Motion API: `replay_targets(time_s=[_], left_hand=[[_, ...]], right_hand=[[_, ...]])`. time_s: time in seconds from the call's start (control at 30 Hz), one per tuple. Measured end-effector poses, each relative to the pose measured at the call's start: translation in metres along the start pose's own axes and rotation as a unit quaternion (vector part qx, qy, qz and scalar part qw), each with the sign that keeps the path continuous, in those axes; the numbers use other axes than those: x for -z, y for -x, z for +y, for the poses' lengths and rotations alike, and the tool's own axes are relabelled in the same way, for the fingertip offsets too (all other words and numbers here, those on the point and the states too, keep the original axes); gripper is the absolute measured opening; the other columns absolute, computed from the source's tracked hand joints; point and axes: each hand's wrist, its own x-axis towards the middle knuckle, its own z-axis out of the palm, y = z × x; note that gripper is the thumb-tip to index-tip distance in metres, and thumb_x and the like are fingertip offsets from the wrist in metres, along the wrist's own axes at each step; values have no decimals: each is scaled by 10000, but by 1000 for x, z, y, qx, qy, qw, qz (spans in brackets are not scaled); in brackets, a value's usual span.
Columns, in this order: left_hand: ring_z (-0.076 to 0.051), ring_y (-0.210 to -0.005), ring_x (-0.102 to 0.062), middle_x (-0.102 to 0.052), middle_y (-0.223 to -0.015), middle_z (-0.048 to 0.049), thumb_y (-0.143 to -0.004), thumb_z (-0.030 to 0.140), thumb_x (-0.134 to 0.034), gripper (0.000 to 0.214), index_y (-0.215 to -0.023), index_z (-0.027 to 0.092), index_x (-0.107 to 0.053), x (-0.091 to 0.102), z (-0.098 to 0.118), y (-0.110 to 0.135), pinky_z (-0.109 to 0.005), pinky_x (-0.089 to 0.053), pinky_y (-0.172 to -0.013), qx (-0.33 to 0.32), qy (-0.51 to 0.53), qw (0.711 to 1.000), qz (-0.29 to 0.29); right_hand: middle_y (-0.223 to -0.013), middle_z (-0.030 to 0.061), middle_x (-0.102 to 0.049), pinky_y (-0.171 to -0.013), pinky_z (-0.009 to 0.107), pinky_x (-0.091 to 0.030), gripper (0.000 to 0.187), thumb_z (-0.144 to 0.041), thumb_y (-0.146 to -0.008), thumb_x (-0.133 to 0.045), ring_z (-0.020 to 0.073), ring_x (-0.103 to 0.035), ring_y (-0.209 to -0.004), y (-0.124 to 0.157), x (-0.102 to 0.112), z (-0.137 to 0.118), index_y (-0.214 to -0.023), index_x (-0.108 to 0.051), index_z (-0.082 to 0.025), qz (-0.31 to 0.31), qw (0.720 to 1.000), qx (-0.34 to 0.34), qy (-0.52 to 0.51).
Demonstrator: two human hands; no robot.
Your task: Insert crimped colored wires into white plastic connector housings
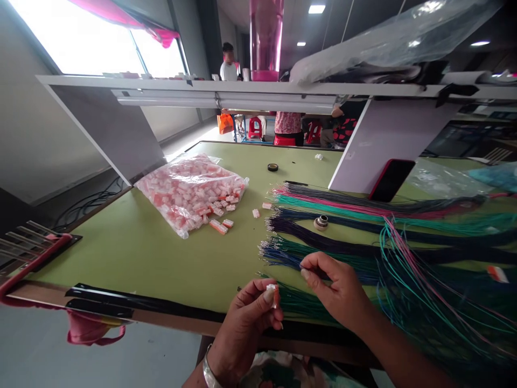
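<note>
My left hand [254,310], near the table's front edge, pinches a small white and orange connector housing [272,295] between thumb and fingers. To its right, my right hand [337,285] has thumb and forefinger closed over the bundle of blue wires [283,255], pinching what looks like a thin blue wire; the fingers partly hide it. Green wires [299,299] lie under and behind both hands. Further back run dark wires [299,231], teal wires [307,202] and pink wires [323,198], their metal-tipped ends pointing left.
A clear bag of connector housings [189,194] lies left, with several loose ones [218,227] beside it. Black tape [273,167], a small metal-topped roll [321,222] and a phone [390,180] are further back. A white shelf [242,85] spans the table. People are beyond it.
</note>
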Motion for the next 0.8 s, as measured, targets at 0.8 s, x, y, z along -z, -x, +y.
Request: replay_targets(time_s=[0.8], left_hand=[[-88,-537,-590,-609,-650,-5,-782,197,-739,201,-959,118,-688,-6,-4,-2,-193,-523,-506,75,73,994,-41]], right_hand=[[-629,-21,-543,-508,205,-361,191,-202,-847,-542,103,-464,-572,22,-10,-22,-674,-617,-172,-87,983,-92,-134]])
